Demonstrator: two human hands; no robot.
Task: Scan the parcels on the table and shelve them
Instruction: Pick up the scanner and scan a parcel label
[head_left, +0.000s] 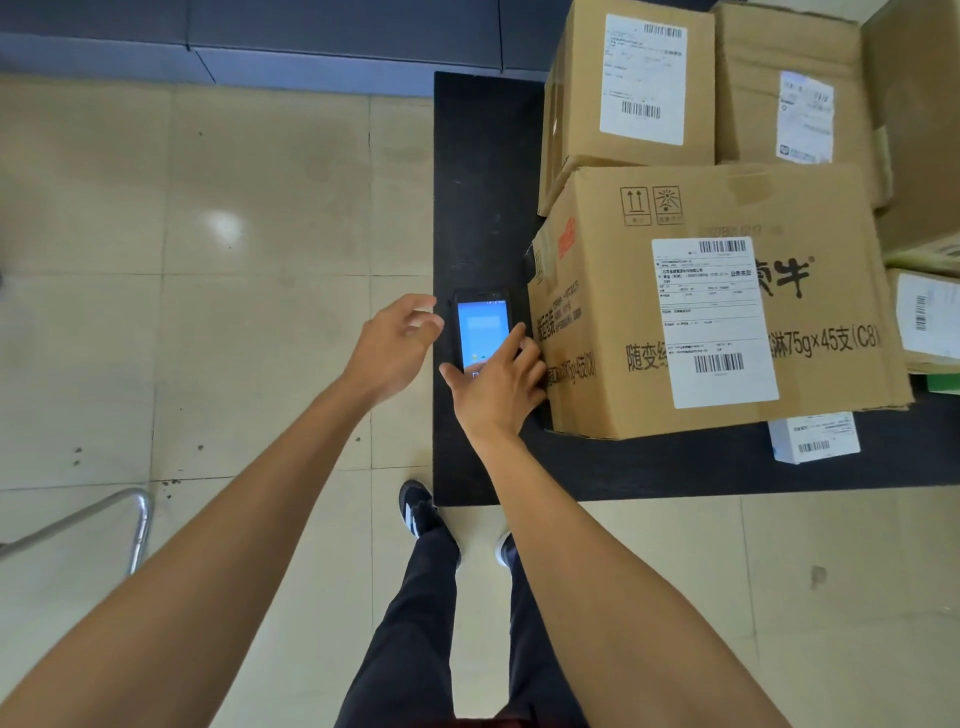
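Table (483, 208): black top, centre to right edge of the frame; near left corner in the lower middle.
Handheld scanner (482, 332): flat on the table at frame centre, blue screen lit and facing up; just left of the big carton.
Right hand (496, 387): over the scanner's lower end, fingers spread; forefinger stretched along the scanner's right edge, thumb at its lower left corner, other fingers against the carton's side. Closed grip or mere touch: cannot tell.
Left hand (395, 340): just left of the scanner, over the table's left edge; fingers loosely curled, nothing held, no contact with the scanner.
Big carton (649, 312): right of centre, on the table; white label (714, 322) with barcodes on top, black print and arrow marks on the cardboard.
Upper cartons: one (576, 93) at upper centre right with a white label, a second (748, 78) to its right with a crumpled label; both behind the big carton.
Right edge: more cartons (924, 135), partly cut off.
Small white box (813, 439): lower right of the big carton, partly under its overhang, barcode showing.
Floor (208, 260): beige tiles, left half and bottom of the frame.
Metal tube frame (104, 519): lower left, shiny.
Legs and shoes (415, 506): dark trousers, dark shoes with white stripes, bottom centre.
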